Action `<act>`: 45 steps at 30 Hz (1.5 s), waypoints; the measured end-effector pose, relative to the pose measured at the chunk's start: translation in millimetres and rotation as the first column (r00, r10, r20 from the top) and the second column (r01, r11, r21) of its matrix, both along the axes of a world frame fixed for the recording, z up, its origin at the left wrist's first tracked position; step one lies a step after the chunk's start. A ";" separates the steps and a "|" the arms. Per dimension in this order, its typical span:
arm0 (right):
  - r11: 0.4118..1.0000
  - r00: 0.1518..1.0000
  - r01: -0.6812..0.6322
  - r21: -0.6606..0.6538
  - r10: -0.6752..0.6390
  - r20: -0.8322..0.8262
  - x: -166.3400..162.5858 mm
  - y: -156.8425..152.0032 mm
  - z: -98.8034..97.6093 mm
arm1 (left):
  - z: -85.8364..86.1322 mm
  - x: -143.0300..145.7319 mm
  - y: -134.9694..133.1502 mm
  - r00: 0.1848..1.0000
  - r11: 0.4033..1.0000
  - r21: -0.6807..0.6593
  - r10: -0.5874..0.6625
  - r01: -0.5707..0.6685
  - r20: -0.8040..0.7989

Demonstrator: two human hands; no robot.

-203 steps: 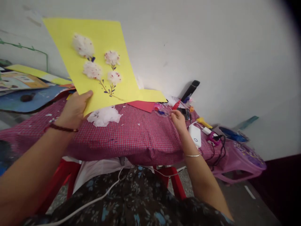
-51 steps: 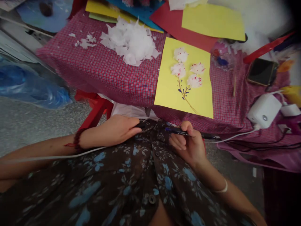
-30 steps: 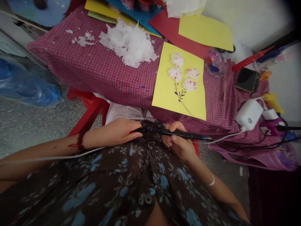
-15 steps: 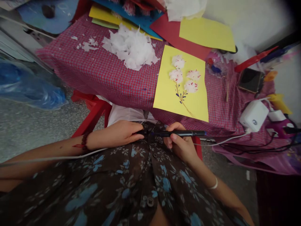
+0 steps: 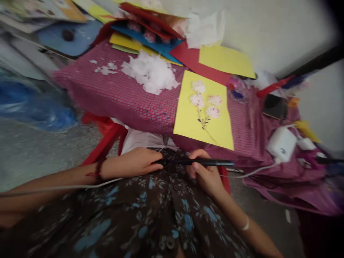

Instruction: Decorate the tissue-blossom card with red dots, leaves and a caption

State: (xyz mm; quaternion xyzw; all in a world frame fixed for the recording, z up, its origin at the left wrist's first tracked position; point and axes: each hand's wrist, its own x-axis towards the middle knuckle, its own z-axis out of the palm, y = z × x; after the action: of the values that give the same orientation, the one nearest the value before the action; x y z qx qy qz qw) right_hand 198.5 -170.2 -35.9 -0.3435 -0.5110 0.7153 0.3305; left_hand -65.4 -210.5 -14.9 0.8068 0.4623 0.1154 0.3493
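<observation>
Your right hand (image 5: 205, 173) is closed round the barrel of the dark pen (image 5: 212, 162), which lies level across your lap. Your left hand (image 5: 134, 165) pinches its other end, fingertips together. Whether the cap is seated there is lost in blur. Just beyond the pen, the yellow card (image 5: 188, 122) already carries four tufted blossoms and a drawn stem. Left of it, white tufts (image 5: 150, 71) heap on the checked cloth (image 5: 120, 96). Farthest off, coloured sheets (image 5: 150, 34) meet a pale wall (image 5: 268, 32).
</observation>
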 end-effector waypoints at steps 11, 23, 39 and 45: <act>0.990 0.984 0.144 0.007 -0.142 -0.112 1.9 11.4 22.8 | 4.0 -2.3 -2.6 1.000 0.999 0.044 0.009 -0.009 -0.007; 0.986 0.982 0.167 0.028 -0.164 -0.090 -4.1 11.1 18.7 | -5.6 0.1 2.1 0.998 0.997 -0.068 0.045 -0.043 0.034; 0.992 0.987 -0.070 0.100 0.054 0.152 -16.7 2.9 19.0 | -14.8 0.1 1.3 0.999 1.000 -0.027 -0.010 0.011 0.031; 0.993 0.998 -0.054 -0.101 0.056 0.020 -19.6 2.1 13.3 | 14.0 -0.7 10.7 0.993 0.996 -0.036 -0.075 0.079 0.090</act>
State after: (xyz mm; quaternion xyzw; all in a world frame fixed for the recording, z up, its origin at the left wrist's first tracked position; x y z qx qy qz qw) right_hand 178.9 -168.1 -22.6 -0.3536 -0.4874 0.7449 0.2873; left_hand -66.1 -199.9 -0.9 0.8110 0.4171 0.1282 0.3897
